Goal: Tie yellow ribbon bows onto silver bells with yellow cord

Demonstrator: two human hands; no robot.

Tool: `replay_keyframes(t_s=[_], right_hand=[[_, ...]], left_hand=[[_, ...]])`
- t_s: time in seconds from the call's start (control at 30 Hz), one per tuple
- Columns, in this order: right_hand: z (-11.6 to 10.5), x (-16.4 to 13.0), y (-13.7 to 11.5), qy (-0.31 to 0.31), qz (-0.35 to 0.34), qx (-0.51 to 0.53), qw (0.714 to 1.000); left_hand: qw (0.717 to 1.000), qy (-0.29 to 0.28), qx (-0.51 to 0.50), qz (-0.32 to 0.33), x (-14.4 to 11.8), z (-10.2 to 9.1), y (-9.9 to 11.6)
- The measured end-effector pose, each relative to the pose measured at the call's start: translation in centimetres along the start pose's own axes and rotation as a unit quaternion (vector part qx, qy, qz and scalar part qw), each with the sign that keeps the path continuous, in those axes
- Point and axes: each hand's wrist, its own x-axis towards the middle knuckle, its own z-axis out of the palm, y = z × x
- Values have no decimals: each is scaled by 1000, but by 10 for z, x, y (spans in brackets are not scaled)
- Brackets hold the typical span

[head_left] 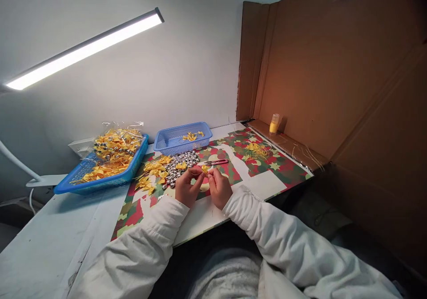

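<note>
Both hands meet over the front of the patterned board, thumbs and fingertips pinched. Between them is a small yellow ribbon bow (204,168). My left hand (189,187) is closed on its left side, and my right hand (219,187) is closed at its right side; the fingers partly hide the bow. Just behind my left hand lies a heap of shiny silver bells (176,167), with loose yellow bows (155,170) to its left. Beyond the hands a pair of small thread snips (216,162) rests on the board.
A blue basket (100,186) at the left holds many bows and a clear bag. A shallower blue basket (163,144) with several bows stands at the back. Yellow strings (256,151) lie right; a small yellow-filled bottle (274,124) stands by the cardboard wall (316,76). A lamp (86,50) hangs upper left.
</note>
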Motion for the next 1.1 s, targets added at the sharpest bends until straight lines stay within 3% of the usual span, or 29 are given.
replay_keyframes(t_s=[0.67,1.1], right_hand=[[3,0,1,-11,25,41,999],[-5,1,2,-13,0,66,998]], left_hand=[[990,11,122,77,-2,-1,1],[975,41,175,127,-1,-3,5]])
